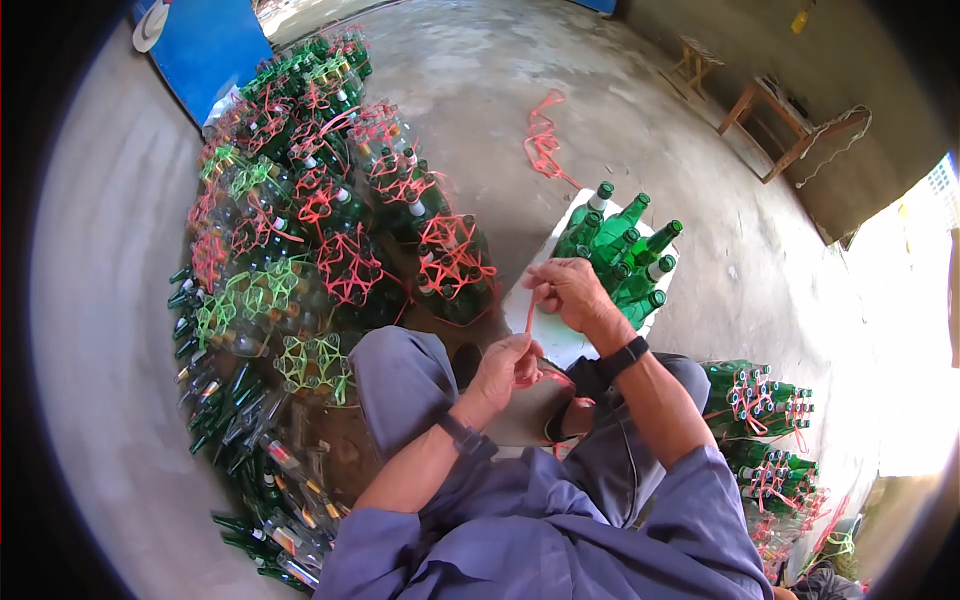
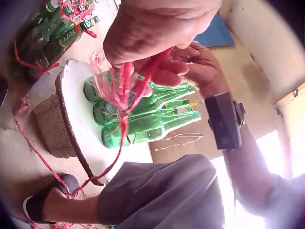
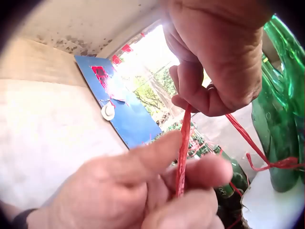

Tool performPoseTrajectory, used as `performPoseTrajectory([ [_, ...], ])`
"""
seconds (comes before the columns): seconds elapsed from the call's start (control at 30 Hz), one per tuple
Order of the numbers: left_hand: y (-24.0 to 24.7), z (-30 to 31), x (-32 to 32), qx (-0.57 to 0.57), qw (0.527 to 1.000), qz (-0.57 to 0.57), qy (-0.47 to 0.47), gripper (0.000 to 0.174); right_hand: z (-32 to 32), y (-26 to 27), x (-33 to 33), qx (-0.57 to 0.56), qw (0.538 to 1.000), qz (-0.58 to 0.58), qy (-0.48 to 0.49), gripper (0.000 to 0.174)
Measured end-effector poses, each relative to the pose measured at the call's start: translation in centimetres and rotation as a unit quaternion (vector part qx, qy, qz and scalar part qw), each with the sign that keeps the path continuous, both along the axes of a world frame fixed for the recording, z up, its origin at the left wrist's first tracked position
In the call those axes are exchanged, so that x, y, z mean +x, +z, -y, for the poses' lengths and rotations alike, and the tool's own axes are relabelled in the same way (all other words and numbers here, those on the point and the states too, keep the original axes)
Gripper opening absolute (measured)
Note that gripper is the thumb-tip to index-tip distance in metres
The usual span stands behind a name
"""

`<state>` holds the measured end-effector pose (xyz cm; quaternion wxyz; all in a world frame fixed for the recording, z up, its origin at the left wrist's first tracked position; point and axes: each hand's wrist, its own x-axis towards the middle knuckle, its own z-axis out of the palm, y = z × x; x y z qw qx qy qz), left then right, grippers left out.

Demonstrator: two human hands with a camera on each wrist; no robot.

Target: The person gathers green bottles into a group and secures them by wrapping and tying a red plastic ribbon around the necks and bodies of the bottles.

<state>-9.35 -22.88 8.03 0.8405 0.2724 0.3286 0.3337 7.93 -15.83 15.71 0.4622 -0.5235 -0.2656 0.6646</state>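
Note:
A length of red plastic twine [image 1: 530, 312] stretches taut between the two hands. My left hand [image 1: 503, 368] pinches its lower part, thumb against fingers. Above it, my right hand [image 1: 572, 292] holds the upper end with curled fingers. In the right wrist view the twine [image 3: 183, 148] runs from the fingers down into the left hand [image 3: 119, 186], and another strand leads to a knot beside a green bottle [image 3: 281, 138]. Just beyond the hands a cluster of upright green glass bottles [image 1: 612, 262] stands on a white-topped block [image 2: 78, 102]. Loose twine [image 2: 35, 160] trails toward a foot.
Many bottles bundled with red and green twine [image 1: 345, 262] crowd the left side. Loose bottles [image 1: 235, 410] lie near the wall. More tied bundles [image 1: 765, 400] stand at the right. A red twine net [image 1: 543, 135] lies on the floor ahead; a wooden bench [image 1: 775, 125] stands by the far wall.

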Motion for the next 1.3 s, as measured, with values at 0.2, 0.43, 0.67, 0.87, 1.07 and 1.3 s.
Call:
performPoseTrajectory([
  [0.2,0.1,-0.3,-0.5,0.061,0.998,-0.014,-0.017,0.039,-0.6,2.9,1.2,-0.043,0.998,0.019,0.033,0.015],
  [0.43,1.7,0.5,-1.1,0.017,0.996,0.08,-0.026,0.044,-0.2,4.2,1.5,-0.044,0.996,-0.062,-0.037,0.015],
  [0.67,0.6,-0.5,-1.5,0.0,0.999,0.048,0.003,0.031,-0.8,4.9,2.5,-0.017,0.999,0.035,0.008,0.017],
  [0.87,1.3,-2.4,0.7,0.049,0.997,-0.052,0.017,0.021,-1.9,6.0,3.8,0.021,0.986,0.151,0.061,0.018],
  [1.07,3.0,-5.5,2.8,0.067,0.993,-0.078,0.063,0.021,-3.4,5.7,5.5,0.051,0.96,0.26,0.089,0.018],
  [1.3,2.0,-7.4,5.3,0.039,0.994,-0.052,0.092,0.021,-3.4,6.6,5.4,0.131,0.918,0.358,0.11,0.021],
])
